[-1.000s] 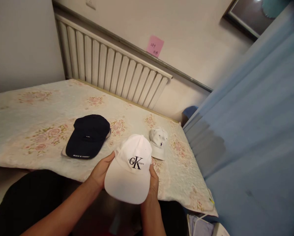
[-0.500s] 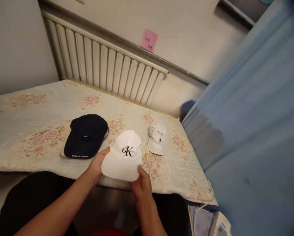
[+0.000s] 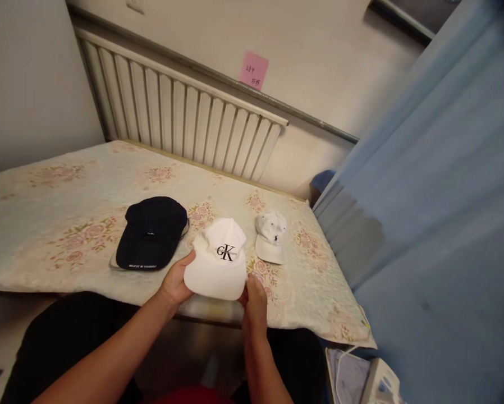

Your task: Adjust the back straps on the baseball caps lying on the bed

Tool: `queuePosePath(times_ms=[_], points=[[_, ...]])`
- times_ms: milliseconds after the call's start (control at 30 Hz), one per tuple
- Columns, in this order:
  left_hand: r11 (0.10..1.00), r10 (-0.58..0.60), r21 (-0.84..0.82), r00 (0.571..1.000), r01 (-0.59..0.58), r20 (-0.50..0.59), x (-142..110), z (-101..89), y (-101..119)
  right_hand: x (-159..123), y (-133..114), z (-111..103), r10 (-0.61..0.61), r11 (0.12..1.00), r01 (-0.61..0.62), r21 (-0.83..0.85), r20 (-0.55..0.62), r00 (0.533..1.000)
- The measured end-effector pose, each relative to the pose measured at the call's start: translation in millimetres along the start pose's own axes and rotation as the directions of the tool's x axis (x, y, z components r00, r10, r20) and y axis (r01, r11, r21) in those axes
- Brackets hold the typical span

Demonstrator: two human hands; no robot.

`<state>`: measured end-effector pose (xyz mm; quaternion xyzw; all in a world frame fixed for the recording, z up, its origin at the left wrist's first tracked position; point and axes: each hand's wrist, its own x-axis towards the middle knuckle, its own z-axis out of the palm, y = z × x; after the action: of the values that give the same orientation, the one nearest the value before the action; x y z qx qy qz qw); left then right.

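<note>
Right grip (image 3: 255,300) shifted outward | white cap (image 3: 216,280), black CK logo (image 3: 225,252) | left grip (image 3: 177,283) clamped on cap, right's hold unclear

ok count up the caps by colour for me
White: 2, the lettered cap and the logo cap
Dark: 1, the slogan cap
Total: 3 plainly seen; a pale edge under the dark one may be another, can't tell

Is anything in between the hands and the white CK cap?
Nothing visible: the left hand holds the CK cap and the right hand is at its brim. The dark cap and other white cap lie off to either side.
</note>
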<state>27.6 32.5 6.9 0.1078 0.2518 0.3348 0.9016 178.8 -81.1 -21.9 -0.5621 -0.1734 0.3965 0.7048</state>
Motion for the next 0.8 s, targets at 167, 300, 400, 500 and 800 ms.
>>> queuePosePath(times_ms=[167, 300, 400, 500, 800], points=[[0.995, 0.095, 0.025, 0.995, -0.094, -0.009, 3.2, 5.6, 4.2, -13.2, -11.2, -9.9, -0.484, 0.696, 0.517, -0.499, 0.207, 0.85], [0.991, 0.116, 0.07, 0.993, -0.114, -0.015, 1.8, 23.9, -4.3, -24.8, -10.7, -3.5, -0.529, 0.296, 0.715, -0.633, 0.515, 0.675], [0.984, 0.11, 0.141, 0.994, -0.111, 0.019, -2.9, 42.4, -16.8, -22.1, -9.7, 0.7, -0.491, 0.389, 0.641, -0.662, 0.44, 0.752], [0.958, 0.12, 0.231, 0.971, -0.167, 0.204, -9.1, 54.2, -25.5, -11.2, -13.8, -2.6, -0.426, 0.705, 0.498, -0.505, 0.259, 0.867], [0.509, 0.673, 0.708, 0.739, -0.49, 0.029, -12.4, 17.9, 0.7, 11.5, -9.5, -31.2, -0.025, 0.984, 0.025, 0.178, -0.004, 1.0]])
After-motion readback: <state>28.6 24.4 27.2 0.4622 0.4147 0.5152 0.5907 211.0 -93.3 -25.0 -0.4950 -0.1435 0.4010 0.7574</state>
